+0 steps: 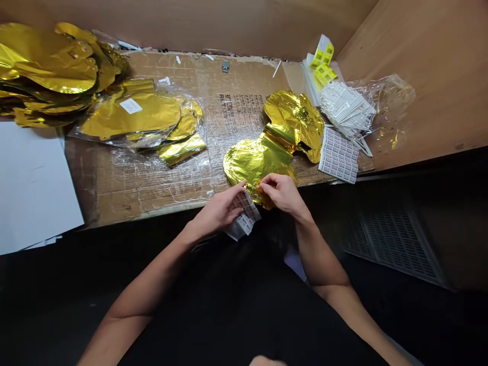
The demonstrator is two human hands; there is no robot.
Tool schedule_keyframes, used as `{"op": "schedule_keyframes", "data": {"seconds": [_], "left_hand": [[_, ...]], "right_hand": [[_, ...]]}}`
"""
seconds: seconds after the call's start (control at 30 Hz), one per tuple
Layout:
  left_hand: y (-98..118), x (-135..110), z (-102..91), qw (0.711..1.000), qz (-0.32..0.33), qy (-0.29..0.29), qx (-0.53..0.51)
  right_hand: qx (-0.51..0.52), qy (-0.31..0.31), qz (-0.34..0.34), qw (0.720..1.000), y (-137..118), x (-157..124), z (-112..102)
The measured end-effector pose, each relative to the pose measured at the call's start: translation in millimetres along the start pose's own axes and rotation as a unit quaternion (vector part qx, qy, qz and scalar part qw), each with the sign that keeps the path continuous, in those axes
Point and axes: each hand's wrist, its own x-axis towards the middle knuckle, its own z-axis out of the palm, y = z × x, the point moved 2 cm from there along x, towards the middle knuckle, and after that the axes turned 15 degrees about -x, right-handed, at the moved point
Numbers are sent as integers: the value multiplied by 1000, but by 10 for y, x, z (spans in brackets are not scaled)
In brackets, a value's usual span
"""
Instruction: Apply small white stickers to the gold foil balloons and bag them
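Note:
My left hand [218,209] is closed on a creased sheet of small printed labels [244,223] at the table's front edge. Just right of it, my right hand [284,194] has thumb and forefinger pinched together over the near edge of a gold foil balloon [253,158]; whatever is between those fingertips is too small to make out. The balloon lies flat and uninflated, and appears to be part of a stack. Its far part has crumpled edges and reaches toward a second sheet of labels [338,155].
White sticks [346,109] lie in clear plastic at the right, near yellow barcode stickers [324,63]. Bagged gold balloons [133,114] and a taller foil pile [49,66] occupy the left, above white paper [34,188]. Cardboard walls [427,76] bound the back and right.

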Motion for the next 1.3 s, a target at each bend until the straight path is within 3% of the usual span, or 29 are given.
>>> {"op": "schedule_keyframes", "data": {"seconds": [0.07, 0.13, 0.2, 0.33, 0.43, 0.5, 0.57, 0.63, 0.7, 0.73, 0.8, 0.83, 0.9, 0.97, 1.03, 1.07, 1.17, 1.3], "left_hand": [[-15, 61, 14, 999, 3, -14, 43], [-47, 87, 29, 998, 5, -17, 63], [-75, 78, 36, 998, 7, -21, 62], [-47, 17, 11, 999, 23, -8, 23], [45, -11, 12, 997, 60, 3, -40], [83, 0, 58, 995, 64, -24, -72], [73, 35, 125, 994, 50, -52, -77], [26, 76, 175, 995, 33, -54, -74], [-27, 101, 176, 994, 14, -13, -103], [-47, 101, 153, 991, 2, 27, -130], [-59, 74, 67, 973, -15, 135, -188], [-50, 53, 16, 959, -19, 188, -212], [-7, 13, -74, 935, -20, 260, -242], [46, -8, -131, 921, -19, 290, -259], [87, -13, -154, 916, -20, 301, -266], [99, -12, -155, 914, -21, 301, -270], [115, -10, -145, 914, -29, 292, -282], [99, -33, -147, 914, -36, 282, -291]], "right_hand": [[-118, 21, 7, 993, -29, 25, 26], [-226, 83, 18, 971, -39, 3, 5], [-268, 113, -12, 957, -20, -21, -26], [-196, 34, -106, 974, 95, 15, -15], [-104, 22, -94, 990, 149, 62, 16], [-46, 12, -72, 996, 148, 102, 15], [-3, -21, -61, 998, 161, 194, -74], [10, -27, -63, 998, 243, 375, -332], [4, 49, -50, 998, 424, 612, -766], [-3, 160, -19, 987, 543, 715, -1025], [-10, 280, 13, 960, 734, 827, -1405], [-17, 335, 14, 942, 776, 817, -1497], [-12, 327, -11, 945, 721, 685, -1407], [14, 194, -74, 978, 508, 439, -1019], [45, 63, -140, 987, 246, 150, -551], [60, 45, -158, 985, 137, 25, -364], [50, 86, -209, 973, -37, -187, -75], [-73, 164, -269, 946, -19, -246, -72]]}}
